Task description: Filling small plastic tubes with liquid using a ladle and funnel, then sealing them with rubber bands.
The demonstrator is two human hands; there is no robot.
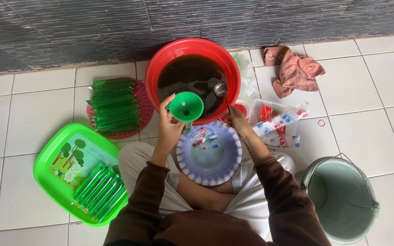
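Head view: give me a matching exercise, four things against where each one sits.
Things:
1. funnel
2. ladle
3. pink cloth
4. bucket

Places:
A. on the tiles by the wall
B. in the left hand
C. on the floor right of the person's knee
D. held by the right hand, bowl over the dark liquid in the red basin

Pairs: 1-B, 2-D, 3-A, 4-C

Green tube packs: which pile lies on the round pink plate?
The stacked pile left of the red basin, on the pink plate. The other row lies on the green tray.
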